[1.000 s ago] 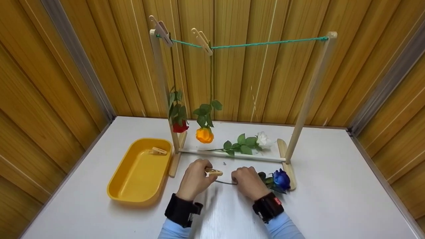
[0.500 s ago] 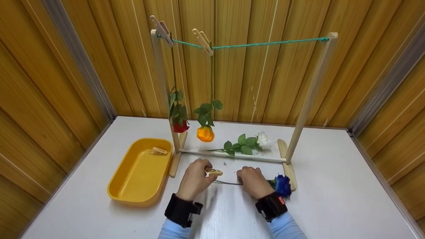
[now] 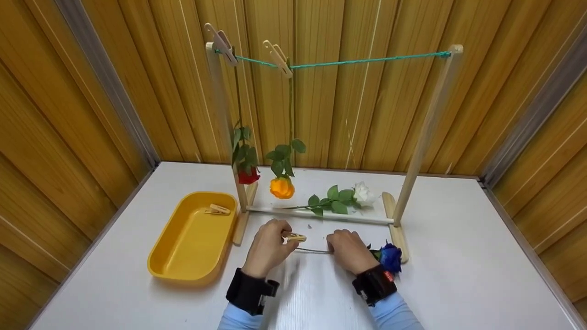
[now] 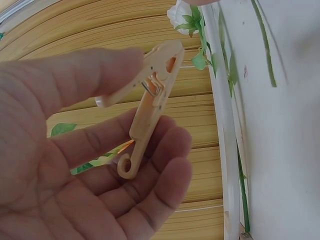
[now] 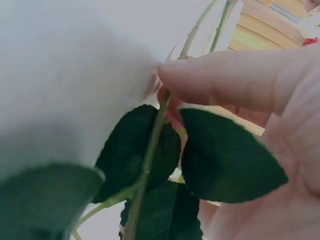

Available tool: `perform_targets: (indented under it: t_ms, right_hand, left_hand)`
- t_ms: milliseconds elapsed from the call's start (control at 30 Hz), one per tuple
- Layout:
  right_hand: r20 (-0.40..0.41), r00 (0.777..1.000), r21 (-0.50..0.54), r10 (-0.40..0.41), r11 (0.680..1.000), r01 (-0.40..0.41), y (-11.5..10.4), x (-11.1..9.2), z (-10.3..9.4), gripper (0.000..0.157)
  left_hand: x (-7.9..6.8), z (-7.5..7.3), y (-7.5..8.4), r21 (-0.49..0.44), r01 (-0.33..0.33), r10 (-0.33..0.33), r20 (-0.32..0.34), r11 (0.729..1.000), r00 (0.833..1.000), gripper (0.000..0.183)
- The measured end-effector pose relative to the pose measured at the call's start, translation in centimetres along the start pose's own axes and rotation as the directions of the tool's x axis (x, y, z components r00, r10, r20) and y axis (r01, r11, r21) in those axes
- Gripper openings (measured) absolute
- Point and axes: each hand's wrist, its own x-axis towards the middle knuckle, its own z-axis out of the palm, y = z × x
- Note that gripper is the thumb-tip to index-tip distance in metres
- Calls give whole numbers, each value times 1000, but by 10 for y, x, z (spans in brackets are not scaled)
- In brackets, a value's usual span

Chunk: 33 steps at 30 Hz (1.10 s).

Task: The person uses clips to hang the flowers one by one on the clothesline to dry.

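Note:
My left hand (image 3: 270,247) pinches a light wooden clothespin (image 4: 150,112) between thumb and fingers, its tip pointing right in the head view. The clothespin's handles are spread and its metal spring shows in the left wrist view. My right hand (image 3: 351,250) pinches the stem (image 5: 150,155) of a blue rose (image 3: 390,258) low over the table. Dark green leaves (image 5: 227,157) hang about the stem beside the right palm. The bare stem end reaches left, just below the clothespin, in the head view. Part of the rose's leaves lies hidden behind the right hand.
A wooden frame (image 3: 424,137) carries a green cord (image 3: 367,60). From it hang a red rose (image 3: 248,175) and an orange rose (image 3: 281,188), heads down, by clothespins. A white rose (image 3: 363,193) lies by the bottom bar. The yellow tray (image 3: 192,243) holds clothespins (image 3: 220,209).
My right hand has moved slightly right, and the blue rose's bloom has shifted a little toward me and right. My left hand stays almost still with the clothespin.

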Motion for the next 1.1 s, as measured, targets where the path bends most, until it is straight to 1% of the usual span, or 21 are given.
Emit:
perform_targets:
  t_ms: [100,133,233,333,400,500,633,767,867,1000,1100]
  right_hand:
    - [-27,999,36,20,999,-19,1,2,-4,24]
    - [-48,999,52,24,998,-22,2,2,-6,24]
    - [-151,989,89,-3,996,17,4,3,-11,23]
    - [-260,965,123,-23,991,57,7,3,-16,21]
    - [-313,950,150,-13,987,63,8,3,-19,18]
    - [-360,932,222,37,974,47,9,3,-24,13]
    - [-414,905,321,96,946,47,9,4,-31,12]
    - [-476,871,381,125,921,76,10,9,-38,12]
    - [-514,848,412,127,904,114,10,13,-43,10]
    - [-540,831,452,133,879,153,9,19,-50,8]
    - [-529,831,503,172,853,143,9,23,-56,9]
  left_hand:
    - [1,0,2,6,-9,9,-26,1000,1000,19]
    - [1,0,3,8,-15,15,-38,1000,999,19]
    - [2,-1,5,7,-30,31,-80,1000,996,19]
    - [3,-3,8,-2,-45,44,-116,999,992,21]
    - [3,-4,9,-7,-53,51,-140,999,989,22]
    - [4,-5,10,-9,-64,61,-178,998,982,24]
    - [6,-7,13,-3,-71,68,-209,998,975,24]
    - [14,-13,21,13,-89,90,-204,996,975,23]
    - [23,-21,29,19,-124,126,-187,992,974,22]
    - [34,-35,43,40,-170,174,-160,985,972,22]
    - [42,-45,55,75,-184,192,-136,980,972,23]
